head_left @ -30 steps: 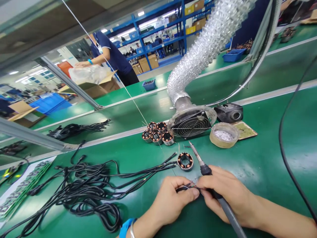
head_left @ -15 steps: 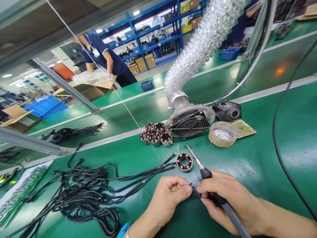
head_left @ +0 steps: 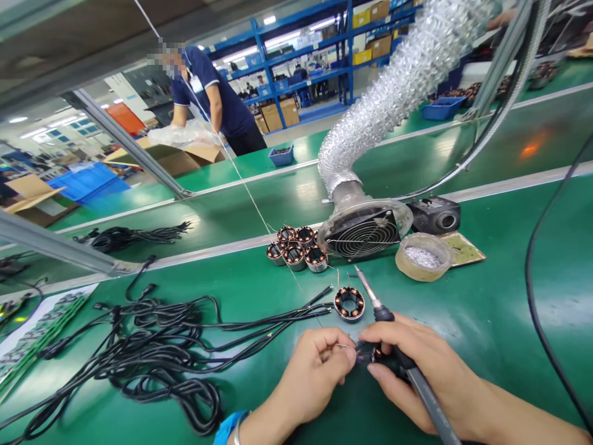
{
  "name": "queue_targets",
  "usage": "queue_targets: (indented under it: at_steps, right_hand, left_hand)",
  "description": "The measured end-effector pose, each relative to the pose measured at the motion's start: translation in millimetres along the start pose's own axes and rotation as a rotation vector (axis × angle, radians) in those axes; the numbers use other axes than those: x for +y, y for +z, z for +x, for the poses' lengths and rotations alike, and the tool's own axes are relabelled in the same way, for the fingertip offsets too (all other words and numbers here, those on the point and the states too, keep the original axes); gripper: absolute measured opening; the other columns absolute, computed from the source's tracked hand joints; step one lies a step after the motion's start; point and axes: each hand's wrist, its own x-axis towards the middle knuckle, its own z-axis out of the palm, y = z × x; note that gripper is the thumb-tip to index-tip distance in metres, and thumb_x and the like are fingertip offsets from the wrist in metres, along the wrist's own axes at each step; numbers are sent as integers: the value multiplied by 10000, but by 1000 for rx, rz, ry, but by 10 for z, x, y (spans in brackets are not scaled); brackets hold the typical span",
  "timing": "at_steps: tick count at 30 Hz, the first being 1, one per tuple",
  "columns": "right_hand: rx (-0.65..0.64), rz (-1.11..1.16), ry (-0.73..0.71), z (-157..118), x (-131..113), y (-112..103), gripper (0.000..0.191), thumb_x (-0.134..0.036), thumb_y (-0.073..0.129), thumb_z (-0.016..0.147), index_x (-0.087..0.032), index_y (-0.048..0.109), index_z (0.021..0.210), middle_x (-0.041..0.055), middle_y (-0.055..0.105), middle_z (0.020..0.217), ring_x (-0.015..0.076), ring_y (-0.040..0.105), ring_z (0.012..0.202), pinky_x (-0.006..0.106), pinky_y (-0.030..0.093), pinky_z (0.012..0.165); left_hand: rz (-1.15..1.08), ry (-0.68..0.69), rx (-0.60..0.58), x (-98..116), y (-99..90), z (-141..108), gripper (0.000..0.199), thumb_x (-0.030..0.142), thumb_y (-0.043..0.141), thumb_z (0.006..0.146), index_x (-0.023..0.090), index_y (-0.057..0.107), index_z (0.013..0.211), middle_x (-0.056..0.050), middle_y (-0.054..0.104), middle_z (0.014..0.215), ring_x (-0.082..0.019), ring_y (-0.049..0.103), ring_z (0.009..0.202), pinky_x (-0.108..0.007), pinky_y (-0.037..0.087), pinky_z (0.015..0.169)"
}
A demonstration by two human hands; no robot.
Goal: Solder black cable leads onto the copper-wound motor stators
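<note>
The left hand [head_left: 315, 371] pinched thin wire ends [head_left: 359, 353]; the right hand [head_left: 417, 364] gripped a soldering iron [head_left: 393, 346] and touched them above the table [head_left: 463, 321].

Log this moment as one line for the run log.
left hand: pinching wire ends | right hand: holding soldering iron | stator: on bench

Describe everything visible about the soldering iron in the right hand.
The soldering iron is a slim tool with a bare metal shaft and pointed tip, a black collar and a grey handle running off the bottom edge. It lies slanted, tip up and away, free in the air just right of a copper-wound stator on the green bench. The right hand holds it pen-like near the collar; the left hand pinches thin wire ends beside it.
</note>
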Motion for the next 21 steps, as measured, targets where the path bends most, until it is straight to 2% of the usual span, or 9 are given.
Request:
queue_targets:
  at_steps: [3, 7, 11, 14, 17, 19, 21]
  right_hand:
    - [-3, 20, 32, 12, -16, -4, 302, -108, 505, 875, -242, 491, 1145, -5, 616, 852, 139, 563, 695, 256, 490, 618]
    - [-17, 57, 96, -2, -23, -8, 302, -113, 542, 873, -257, 493, 1134, -25, 625, 860, 109, 593, 702, 212, 508, 647]
    - [-26, 84, 151, -76, 2, 26, 282, -150, 546, 903, -262, 480, 1154, -35, 624, 851, 90, 614, 679, 183, 527, 655]
    - [21, 87, 154, -126, -4, 84, 205, -155, 533, 918, -247, 490, 1096, -28, 613, 835, 89, 621, 654, 182, 531, 637]
    - [122, -21, 72, -133, -46, 154, 155, -113, 525, 902, -222, 511, 1011, -21, 586, 772, 98, 583, 607, 193, 501, 571]
    - [192, -92, 8, -114, -69, 183, 167, -72, 505, 891, -210, 521, 985, -19, 576, 730, 103, 559, 588, 202, 484, 553]
    - [227, -126, -26, -90, -67, 179, 174, -55, 495, 889, -205, 528, 970, -16, 579, 711, 107, 550, 583, 210, 482, 557]
  left_hand:
    - [88, 36, 9, 9, 22, -22, 271, 374, 586, 813, 127, 638, 716, 43, 417, 548, -93, 347, 524, -214, 264, 501]
    - [246, 84, 26, 25, 57, -63, 241, 289, 538, 848, 132, 710, 787, 8, 527, 620, -106, 405, 558, -215, 302, 517]
    - [440, 218, 64, 53, 67, -110, 206, 213, 534, 839, 153, 723, 782, 25, 503, 569, -99, 402, 527, -220, 313, 535]
    - [511, 304, 113, 51, 98, -153, 189, 191, 540, 821, 156, 721, 774, 11, 546, 577, -109, 457, 544, -226, 337, 555]
    - [431, 251, 112, 0, 174, -217, 198, 230, 537, 833, 143, 702, 770, -16, 598, 584, -120, 509, 525, -219, 354, 510]
    - [279, 155, 32, -50, 219, -259, 226, 280, 523, 863, 130, 689, 833, -44, 652, 627, -134, 575, 522, -204, 403, 486]
    - [121, 86, -45, -87, 220, -275, 298, 338, 483, 905, 116, 682, 899, -90, 711, 730, -161, 654, 595, -219, 492, 542]
